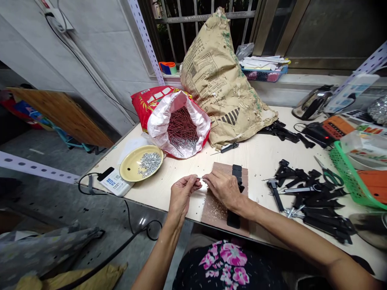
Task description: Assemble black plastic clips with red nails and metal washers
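My left hand [184, 189] is closed in a pinch on a thin, shiny metal pin [198, 177] near the front of the table. Fingertips of my right hand [222, 187] are pressed together at the pin's other end; whether they hold anything more is hidden. Under my right hand lies a brown board [216, 217] sprinkled with pale crumbs. On it are several flat black pieces [237, 167], partly covered by that hand and wrist. To the left, a yellow dish [128, 163] holds many small silvery metal pieces [150, 162]. Behind, an open red bag [142, 102] is filled with thin dark-red rods [182, 127] with silvery ends.
A large brown paper sack [223, 80] leans at the window. Black tools [317, 209] are heaped on the right near green-handled scissors [329, 173] and a green basket [344, 173]. A white power bank [116, 183] with a cable sits at the table's left edge.
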The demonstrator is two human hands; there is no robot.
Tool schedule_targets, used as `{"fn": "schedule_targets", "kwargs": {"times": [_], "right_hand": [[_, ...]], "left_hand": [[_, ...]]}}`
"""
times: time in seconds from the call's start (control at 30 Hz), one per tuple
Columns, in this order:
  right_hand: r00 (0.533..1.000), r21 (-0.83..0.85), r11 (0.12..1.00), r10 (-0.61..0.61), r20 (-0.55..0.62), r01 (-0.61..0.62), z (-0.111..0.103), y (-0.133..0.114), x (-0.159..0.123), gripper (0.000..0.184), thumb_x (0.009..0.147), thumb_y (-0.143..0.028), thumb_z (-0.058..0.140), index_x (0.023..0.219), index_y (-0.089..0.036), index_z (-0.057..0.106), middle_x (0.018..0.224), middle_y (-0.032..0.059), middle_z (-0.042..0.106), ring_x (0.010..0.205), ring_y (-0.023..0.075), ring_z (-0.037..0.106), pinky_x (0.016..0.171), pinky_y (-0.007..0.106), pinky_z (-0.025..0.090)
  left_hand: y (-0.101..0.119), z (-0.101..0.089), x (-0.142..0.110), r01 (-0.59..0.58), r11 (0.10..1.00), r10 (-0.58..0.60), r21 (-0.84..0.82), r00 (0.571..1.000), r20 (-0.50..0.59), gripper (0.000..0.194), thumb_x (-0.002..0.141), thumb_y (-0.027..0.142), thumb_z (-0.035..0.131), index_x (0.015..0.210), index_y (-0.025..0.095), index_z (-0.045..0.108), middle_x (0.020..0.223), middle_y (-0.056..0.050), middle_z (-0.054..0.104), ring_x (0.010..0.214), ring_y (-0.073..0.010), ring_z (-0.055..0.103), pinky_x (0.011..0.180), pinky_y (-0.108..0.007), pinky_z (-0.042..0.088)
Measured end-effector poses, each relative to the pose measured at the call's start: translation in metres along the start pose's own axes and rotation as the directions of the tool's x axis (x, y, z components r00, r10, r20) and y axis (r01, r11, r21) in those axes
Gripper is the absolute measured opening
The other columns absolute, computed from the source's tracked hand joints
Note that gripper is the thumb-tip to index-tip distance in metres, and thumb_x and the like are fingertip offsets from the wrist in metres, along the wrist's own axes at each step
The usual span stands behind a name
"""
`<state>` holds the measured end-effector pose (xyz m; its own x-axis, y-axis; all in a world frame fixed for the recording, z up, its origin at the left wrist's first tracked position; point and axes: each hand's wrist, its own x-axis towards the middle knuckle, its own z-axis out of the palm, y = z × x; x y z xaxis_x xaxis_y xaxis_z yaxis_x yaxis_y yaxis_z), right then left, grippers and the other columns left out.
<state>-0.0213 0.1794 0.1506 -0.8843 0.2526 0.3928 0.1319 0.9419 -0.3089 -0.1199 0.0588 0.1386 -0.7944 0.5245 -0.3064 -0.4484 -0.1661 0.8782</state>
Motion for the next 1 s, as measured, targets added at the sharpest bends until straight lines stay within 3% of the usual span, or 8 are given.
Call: {"fn": "schedule_targets", "kwargs": {"times": [0.17, 0.33, 0.5, 0.67, 1.0], "right_hand": [[0.999, 0.031, 0.999, -0.006, 0.036, 0.005, 0.001, 0.005, -0.004, 0.021, 0.095, -0.032, 0.044, 0.097, -0.021, 0.062, 0.086, 0.0035, 0.064, 0.07, 0.014, 0.058, 0.054, 0.025, 0.031], [0.998, 0.006, 1.0, 0.019, 0.052, -0.019, 0.003, 0.008, -0.007, 0.027, 0.097, -0.034, 0.04, 0.093, -0.022, 0.063, 0.081, 0.0031, 0.061, 0.065, 0.0138, 0.057, 0.052, 0.025, 0.03], [0.996, 0.225, 0.972, 0.064, 0.056, -0.076, 0.004, 0.01, -0.01, 0.018, 0.095, -0.028, 0.043, 0.097, -0.02, 0.059, 0.088, 0.0044, 0.062, 0.076, 0.0152, 0.058, 0.061, 0.024, 0.039], [0.993, 0.496, 0.86, 0.114, 0.039, -0.119, 0.005, 0.021, -0.014, 0.01, 0.092, -0.025, 0.049, 0.089, -0.019, 0.056, 0.084, 0.002, 0.06, 0.076, 0.0137, 0.057, 0.068, 0.024, 0.043], [0.98, 0.368, 0.908, 0.189, 0.068, -0.201, -0.011, 0.04, -0.038, 0.014, 0.093, -0.025, 0.047, 0.091, -0.019, 0.06, 0.085, 0.0027, 0.06, 0.078, 0.0146, 0.057, 0.07, 0.026, 0.044]], "left_hand": [[-0.001, 0.002, 0.001, 0.018, 0.998, -0.02, 0.061, 1.0, 0.017, 0.035, 0.057, 0.033, 0.081, 0.078, 0.009, 0.069, 0.068, -0.004, 0.068, 0.059, -0.0108, 0.061, 0.065, -0.026, 0.053], [-0.002, 0.002, 0.001, 0.011, 0.994, -0.014, 0.107, 0.999, 0.032, 0.033, 0.059, 0.034, 0.08, 0.079, 0.01, 0.07, 0.069, -0.005, 0.068, 0.06, -0.0114, 0.062, 0.066, -0.026, 0.052], [-0.005, 0.004, 0.001, -0.004, 0.988, -0.005, 0.155, 0.998, 0.057, 0.031, 0.062, 0.035, 0.079, 0.079, 0.01, 0.07, 0.068, -0.005, 0.068, 0.061, -0.0117, 0.061, 0.068, -0.026, 0.052], [-0.009, 0.011, 0.004, -0.025, 0.982, 0.004, 0.186, 0.994, 0.109, 0.027, 0.064, 0.034, 0.077, 0.078, 0.012, 0.07, 0.068, -0.004, 0.068, 0.062, -0.0113, 0.062, 0.069, -0.025, 0.051], [-0.027, 0.032, 0.003, 0.025, 0.964, -0.072, 0.267, 0.983, 0.167, 0.03, 0.065, 0.04, 0.075, 0.077, 0.013, 0.07, 0.069, -0.005, 0.069, 0.062, -0.0134, 0.062, 0.065, -0.025, 0.051]]}}
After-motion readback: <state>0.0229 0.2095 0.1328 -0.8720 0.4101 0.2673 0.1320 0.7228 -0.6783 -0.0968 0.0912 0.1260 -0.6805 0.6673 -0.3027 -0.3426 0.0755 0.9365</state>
